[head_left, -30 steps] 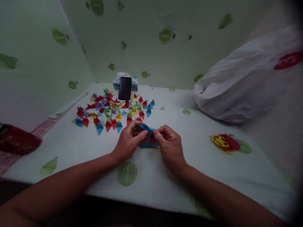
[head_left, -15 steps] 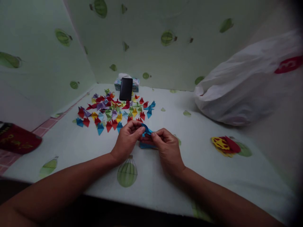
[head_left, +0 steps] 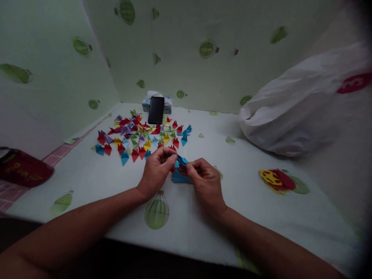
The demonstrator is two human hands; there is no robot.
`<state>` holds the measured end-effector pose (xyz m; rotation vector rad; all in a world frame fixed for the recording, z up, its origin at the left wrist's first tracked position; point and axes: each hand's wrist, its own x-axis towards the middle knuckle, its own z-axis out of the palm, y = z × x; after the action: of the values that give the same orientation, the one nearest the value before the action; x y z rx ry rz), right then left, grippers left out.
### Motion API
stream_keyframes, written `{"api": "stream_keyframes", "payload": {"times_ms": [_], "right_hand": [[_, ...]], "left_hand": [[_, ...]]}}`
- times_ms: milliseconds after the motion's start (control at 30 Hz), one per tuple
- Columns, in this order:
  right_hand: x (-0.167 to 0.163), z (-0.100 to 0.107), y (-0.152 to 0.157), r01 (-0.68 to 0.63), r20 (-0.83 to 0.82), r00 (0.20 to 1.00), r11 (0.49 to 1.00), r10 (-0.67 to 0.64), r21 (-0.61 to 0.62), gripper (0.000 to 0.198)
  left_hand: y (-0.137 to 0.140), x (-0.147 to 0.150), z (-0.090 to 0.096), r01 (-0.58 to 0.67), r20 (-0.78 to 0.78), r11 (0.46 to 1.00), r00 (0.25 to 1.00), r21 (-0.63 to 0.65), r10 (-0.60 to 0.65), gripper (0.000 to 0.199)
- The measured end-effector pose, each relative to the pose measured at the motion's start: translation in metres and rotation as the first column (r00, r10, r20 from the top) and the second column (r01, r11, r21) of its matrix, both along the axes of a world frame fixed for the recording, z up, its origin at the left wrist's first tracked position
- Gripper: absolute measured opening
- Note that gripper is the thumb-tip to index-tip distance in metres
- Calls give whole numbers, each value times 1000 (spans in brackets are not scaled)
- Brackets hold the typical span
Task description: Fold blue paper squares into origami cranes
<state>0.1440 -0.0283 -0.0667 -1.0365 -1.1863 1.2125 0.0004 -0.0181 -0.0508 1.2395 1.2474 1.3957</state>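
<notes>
Between my two hands is a small folded piece of blue paper (head_left: pixel 182 160), held a little above the table. My left hand (head_left: pixel 159 166) pinches its left end with thumb and forefinger. The right end is gripped by my right hand (head_left: pixel 204 180), thumb on top and fingers curled beneath. Under the hands lies blue paper (head_left: pixel 180 177) on the tabletop, partly covered by my fingers. Just beyond my left hand, many folded paper cranes (head_left: pixel 141 152) in red, blue, yellow, green and purple are spread out.
A phone (head_left: pixel 156 110) leans against a tissue box (head_left: pixel 167 104) at the back. To the right stands a white plastic bag (head_left: pixel 279 112), with red and yellow cut-out pieces (head_left: pixel 276 180) in front of it. A dark red container (head_left: pixel 26 168) lies at the left edge.
The blue paper between my fingers has tilted and looks flatter, and more of the blue paper beneath shows. Both hands stay in nearly the same place; the view has shifted slightly.
</notes>
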Motion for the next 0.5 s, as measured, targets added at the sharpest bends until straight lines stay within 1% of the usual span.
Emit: {"api": "stream_keyframes", "payload": {"times_ms": [167,233,300,333,400,500], "right_hand": [[1,-1,0,-49,-37,998,999,48,-21,28],[2,1,1,-95,-19,995,994,95,-44,31],[6,3,3,-132,34,990,990,134,-58,34],[8,4,5,-135,72,988,989,139,-56,35],[12,6,9,-110,142,984,994,111,-18,33],[17,6,16,-104,216,972,994,94,32,22]], "left_hand": [[3,-5,-2,-4,-25,1000,1000,26,5,18],[5,-8,-2,-6,-62,999,998,46,9,17],[7,-13,0,5,-129,997,992,71,4,15],[9,-15,1,20,-161,996,987,83,-6,15],[12,-20,4,90,-226,993,972,83,-69,14],[15,-24,8,201,-348,977,922,63,-168,11]]}}
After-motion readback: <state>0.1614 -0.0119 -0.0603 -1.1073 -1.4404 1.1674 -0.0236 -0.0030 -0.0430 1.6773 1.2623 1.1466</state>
